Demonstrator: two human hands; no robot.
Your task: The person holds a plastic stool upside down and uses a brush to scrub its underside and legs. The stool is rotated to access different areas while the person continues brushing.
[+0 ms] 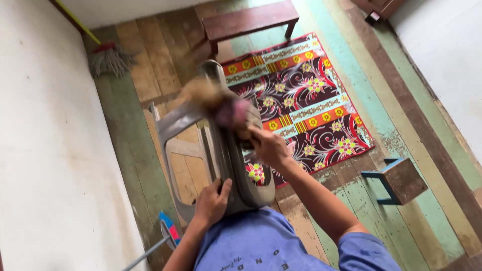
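Head view: your left hand (211, 203) clamps the tipped grey plastic chair (216, 145); your right hand (268, 146) grips a blurred duster (221, 105). Loosen the left, and I think the chair may drop to the floor boards (150, 80).

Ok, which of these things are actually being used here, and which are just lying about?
In use:
grey plastic chair, gripped by left hand
pink-and-tan duster, blurred, held by right hand

Lying about:
patterned mat
wooden bench
small stool
string mop

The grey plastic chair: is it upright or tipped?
Tipped: the grey plastic chair leans over, legs pointing sideways, steadied by the left hand.
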